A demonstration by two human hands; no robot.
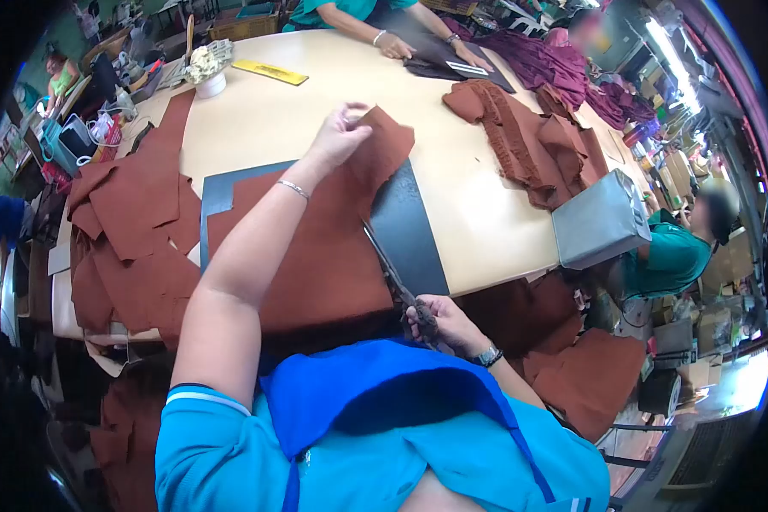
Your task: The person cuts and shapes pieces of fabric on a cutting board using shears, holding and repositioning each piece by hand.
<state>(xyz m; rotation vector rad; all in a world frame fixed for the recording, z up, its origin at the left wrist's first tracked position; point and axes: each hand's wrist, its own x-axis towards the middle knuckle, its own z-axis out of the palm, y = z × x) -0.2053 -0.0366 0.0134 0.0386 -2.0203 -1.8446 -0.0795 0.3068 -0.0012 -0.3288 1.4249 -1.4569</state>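
A sheet of rust-brown fabric (324,264) lies over a dark blue-grey mat (411,235) on the table in front of me. My left hand (340,136) is closed on the far edge of the fabric and lifts a corner flap off the mat. My right hand (444,322) grips the dark, cloth-wrapped handles of a pair of scissors (388,266) at the near side. Its blades point away from me, along the fabric's right edge, with the tip by the base of the raised flap.
Brown fabric pieces (136,209) pile up at left; more brown cloth (529,141) lies at right beside a grey box (602,220). A yellow ruler (269,72) and a white pot (211,85) stand farther back. Across the table, a co-worker's hands (394,46) rest on dark cloth.
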